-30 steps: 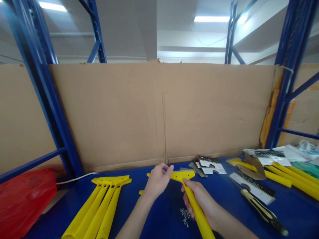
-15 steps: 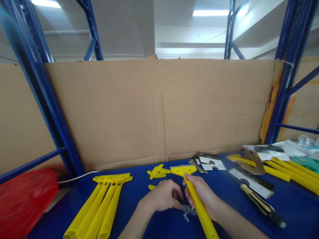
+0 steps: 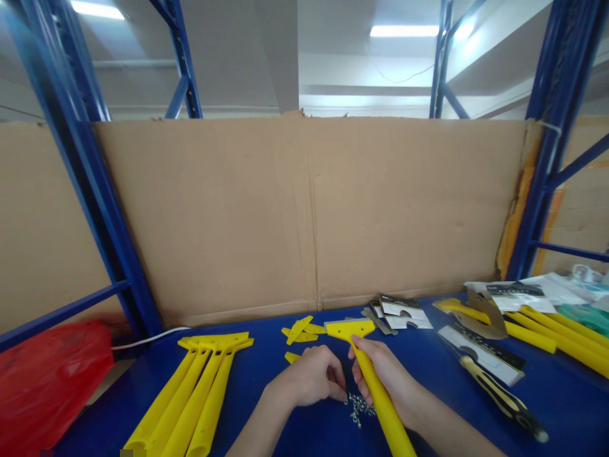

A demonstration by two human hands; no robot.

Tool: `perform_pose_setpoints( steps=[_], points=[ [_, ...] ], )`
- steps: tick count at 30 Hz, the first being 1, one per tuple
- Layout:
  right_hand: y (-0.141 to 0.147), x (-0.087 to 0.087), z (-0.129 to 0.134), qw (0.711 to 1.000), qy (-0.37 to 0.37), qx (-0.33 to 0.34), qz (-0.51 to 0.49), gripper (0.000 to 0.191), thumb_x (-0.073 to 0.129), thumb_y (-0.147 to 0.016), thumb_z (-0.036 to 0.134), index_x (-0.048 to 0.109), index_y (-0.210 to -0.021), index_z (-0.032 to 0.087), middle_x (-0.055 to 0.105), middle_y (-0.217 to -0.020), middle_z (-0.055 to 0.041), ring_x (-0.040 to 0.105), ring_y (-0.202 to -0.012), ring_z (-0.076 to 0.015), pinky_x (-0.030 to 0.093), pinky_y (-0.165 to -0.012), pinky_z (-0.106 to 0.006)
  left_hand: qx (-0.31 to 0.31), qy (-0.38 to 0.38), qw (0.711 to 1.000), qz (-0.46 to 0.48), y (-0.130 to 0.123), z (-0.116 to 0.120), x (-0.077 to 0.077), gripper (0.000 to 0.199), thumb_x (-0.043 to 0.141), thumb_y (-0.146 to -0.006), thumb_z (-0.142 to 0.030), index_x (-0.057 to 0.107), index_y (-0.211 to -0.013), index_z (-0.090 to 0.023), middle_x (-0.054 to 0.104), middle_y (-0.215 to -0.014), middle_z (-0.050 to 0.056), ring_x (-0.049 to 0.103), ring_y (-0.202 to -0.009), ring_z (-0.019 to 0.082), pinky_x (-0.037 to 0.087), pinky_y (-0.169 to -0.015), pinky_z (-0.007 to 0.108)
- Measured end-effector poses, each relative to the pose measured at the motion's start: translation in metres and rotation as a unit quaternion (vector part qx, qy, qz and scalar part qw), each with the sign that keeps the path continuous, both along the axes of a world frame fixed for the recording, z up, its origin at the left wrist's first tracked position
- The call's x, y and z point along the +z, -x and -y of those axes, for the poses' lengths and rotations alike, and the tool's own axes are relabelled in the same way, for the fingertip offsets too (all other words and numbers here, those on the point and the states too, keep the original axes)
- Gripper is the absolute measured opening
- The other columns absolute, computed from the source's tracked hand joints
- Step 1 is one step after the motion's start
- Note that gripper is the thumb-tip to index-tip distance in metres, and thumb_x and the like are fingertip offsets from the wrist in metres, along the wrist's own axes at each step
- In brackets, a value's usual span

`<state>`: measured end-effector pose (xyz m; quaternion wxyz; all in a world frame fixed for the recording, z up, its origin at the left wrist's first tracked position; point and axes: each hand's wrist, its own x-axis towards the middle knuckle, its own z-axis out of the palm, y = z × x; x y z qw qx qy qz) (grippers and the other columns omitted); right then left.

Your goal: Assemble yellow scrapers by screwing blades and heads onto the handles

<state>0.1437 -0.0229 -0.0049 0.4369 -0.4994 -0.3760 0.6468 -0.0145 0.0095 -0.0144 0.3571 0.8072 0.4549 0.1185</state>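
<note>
My right hand (image 3: 380, 368) is wrapped around the handle of a yellow scraper (image 3: 380, 397), whose wide flat head points away from me. Beside it, my left hand (image 3: 314, 377) is closed in a pinch at the left edge of a small pile of metal screws (image 3: 360, 406). A tiny shiny screw shows at its fingertips, though the fingers partly hide it. Beyond the left hand lie several small yellow plates (image 3: 299, 329), one of them partly covered by the hand.
Several yellow scraper handles (image 3: 209, 381) lie side by side at left, near a red plastic bag (image 3: 57, 381). On the right are a screwdriver (image 3: 499, 393), printed cards (image 3: 480, 352) and more yellow handles (image 3: 566, 336). A cardboard wall (image 3: 228, 222) backs the blue table.
My left fingertips have shifted very slightly at the edge of the screw pile. The right hand keeps its hold on the scraper; the whole view has tilted up a little.
</note>
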Motion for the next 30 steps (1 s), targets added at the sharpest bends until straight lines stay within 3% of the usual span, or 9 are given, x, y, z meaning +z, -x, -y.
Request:
perform_pose_setpoints(
  steps=[7, 16, 20, 25, 27, 30],
  points=[
    [0.001, 0.000, 0.001, 1.000, -0.002, 0.004, 0.000, 0.025, 0.041, -0.089, 0.039, 0.050, -0.077, 0.019, 0.050, -0.040, 0.0055, 0.041, -0.027, -0.0077, 0.032, -0.030, -0.017, 0.000, -0.022, 1.000, -0.009, -0.001, 0.004, 0.003, 0.020, 0.071, -0.064, -0.035, 0.075, -0.075, -0.020, 0.067, -0.064, 0.000, 0.056, -0.059, 0.015, 0.037, -0.057, 0.023],
    [0.000, 0.000, 0.001, 1.000, -0.006, 0.010, -0.007, 0.023, 0.042, -0.089, 0.039, 0.050, -0.079, 0.019, 0.050, -0.040, 0.0057, 0.042, -0.028, -0.0077, 0.032, -0.029, -0.016, -0.011, -0.035, 0.999, -0.033, -0.004, 0.013, 0.013, 0.018, 0.062, -0.068, -0.026, 0.076, -0.077, -0.020, 0.070, -0.067, 0.001, 0.058, -0.060, 0.016, 0.038, -0.058, 0.024],
    [0.000, 0.000, 0.002, 1.000, -0.009, 0.012, -0.005, 0.023, 0.043, -0.089, 0.039, 0.049, -0.079, 0.019, 0.050, -0.039, 0.0058, 0.042, -0.028, -0.0077, 0.032, -0.029, -0.016, -0.029, -0.020, 0.999, -0.029, -0.003, 0.015, 0.016, 0.018, 0.066, -0.065, -0.023, 0.076, -0.079, -0.020, 0.070, -0.069, 0.001, 0.059, -0.063, 0.015, 0.039, -0.058, 0.022],
    [0.000, -0.001, 0.000, 1.000, -0.002, 0.014, -0.003, 0.024, 0.041, -0.090, 0.039, 0.050, -0.080, 0.019, 0.051, -0.039, 0.0053, 0.042, -0.027, -0.0086, 0.032, -0.028, -0.017, -0.006, -0.010, 0.999, -0.039, -0.003, 0.015, 0.014, 0.013, 0.070, -0.061, -0.021, 0.075, -0.072, -0.019, 0.066, -0.061, -0.001, 0.054, -0.058, 0.013, 0.039, -0.059, 0.022],
    [0.001, -0.001, 0.000, 1.000, 0.002, 0.011, 0.001, 0.024, 0.041, -0.090, 0.039, 0.050, -0.079, 0.019, 0.051, -0.040, 0.0052, 0.042, -0.028, -0.0085, 0.032, -0.028, -0.017, 0.007, 0.014, 1.000, -0.013, -0.002, 0.014, 0.014, 0.012, 0.071, -0.060, -0.021, 0.074, -0.071, -0.017, 0.064, -0.059, -0.002, 0.053, -0.056, 0.012, 0.038, -0.057, 0.022],
    [0.001, 0.000, 0.000, 1.000, 0.002, 0.006, 0.006, 0.025, 0.041, -0.090, 0.040, 0.050, -0.078, 0.019, 0.051, -0.040, 0.0052, 0.042, -0.028, -0.0079, 0.033, -0.029, -0.017, 0.043, 0.039, 0.994, 0.097, 0.000, 0.011, 0.018, 0.014, 0.071, -0.062, -0.026, 0.072, -0.071, -0.016, 0.064, -0.061, -0.001, 0.053, -0.058, 0.012, 0.038, -0.055, 0.022]
  ],
)
